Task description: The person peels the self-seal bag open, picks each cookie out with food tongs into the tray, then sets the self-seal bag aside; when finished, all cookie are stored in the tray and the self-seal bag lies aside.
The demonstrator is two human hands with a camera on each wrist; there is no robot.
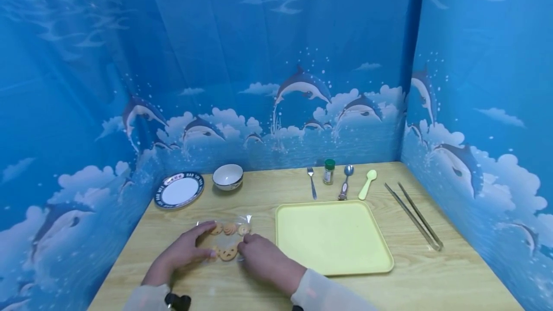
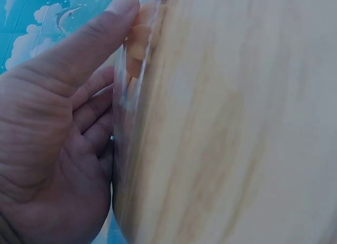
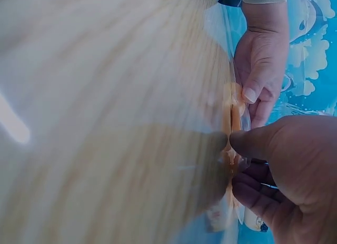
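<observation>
So the right hand (image 1: 268, 258) is pinching the right end of a clear bag (image 1: 221, 240) between thumb and fingertips. The left hand (image 1: 186, 248) is spread out along the bag's other end, index finger and thumb touching it rather than clenched round it. Inside you can see round cookies (image 1: 228, 253), one with a face cut into it.

The bag is just left of the pale yellow tray (image 1: 332, 236), which sits on the wood-look table (image 1: 414, 292). Beyond the tray there's a fork (image 1: 312, 182), a green-topped jar (image 1: 329, 175), a metal spoon (image 1: 345, 182) and a yellow spoon (image 1: 368, 185). Tongs (image 1: 437, 245) lie to its right, legs apart. Back and left of it are a bowl (image 1: 227, 177) and a blue-rimmed plate (image 1: 179, 191). Behind everything hangs a blue dolphin curtain (image 1: 242, 61).
</observation>
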